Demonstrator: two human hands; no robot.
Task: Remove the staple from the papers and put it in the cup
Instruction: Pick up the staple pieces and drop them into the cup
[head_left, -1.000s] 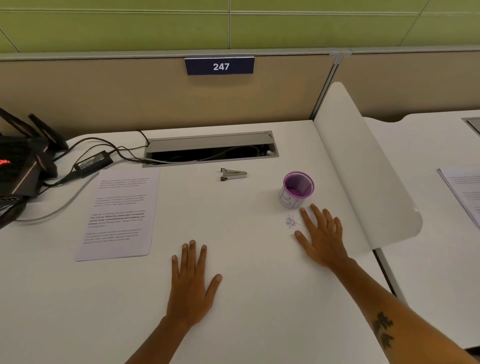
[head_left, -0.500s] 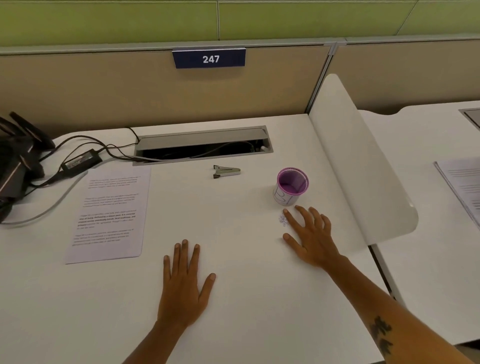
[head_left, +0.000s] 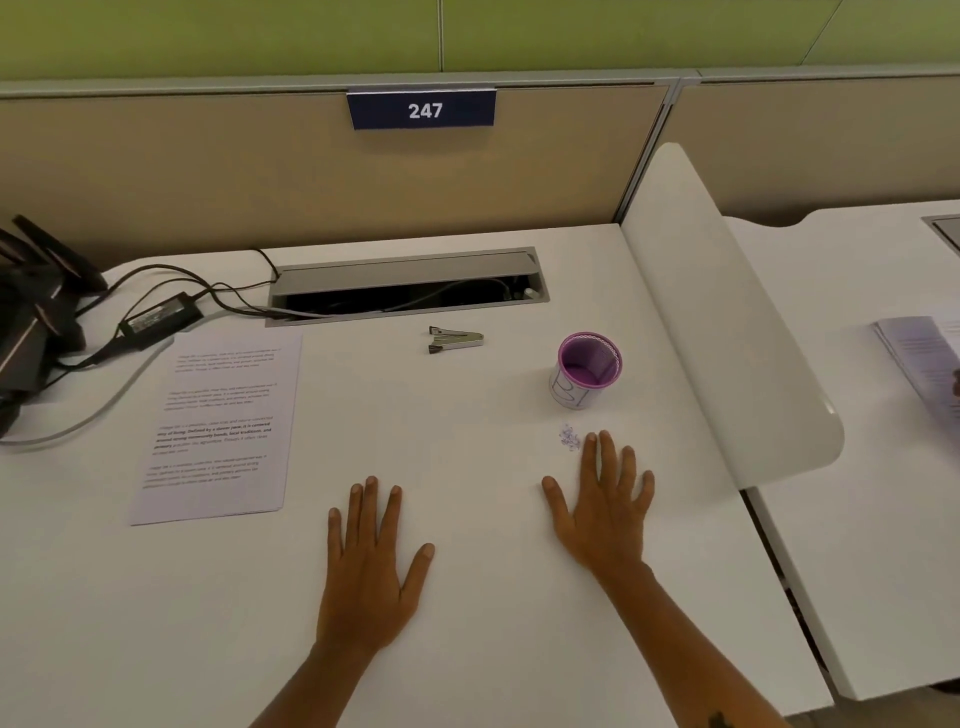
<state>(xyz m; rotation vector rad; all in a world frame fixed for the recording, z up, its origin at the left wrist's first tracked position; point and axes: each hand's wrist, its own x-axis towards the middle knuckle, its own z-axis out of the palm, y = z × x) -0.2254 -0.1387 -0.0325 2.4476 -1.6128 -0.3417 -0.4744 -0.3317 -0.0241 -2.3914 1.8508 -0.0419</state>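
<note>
White desk (head_left: 493, 649): my left hand (head_left: 366, 566) and right hand (head_left: 602, 512) lie flat, holding nothing. I'd fetch the staple remover (head_left: 454, 340), then pin the papers (head_left: 218, 428).

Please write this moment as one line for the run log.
left hand: flat on desk, empty | right hand: flat, empty | staple remover: untouched | papers: left | cup: upright
</note>
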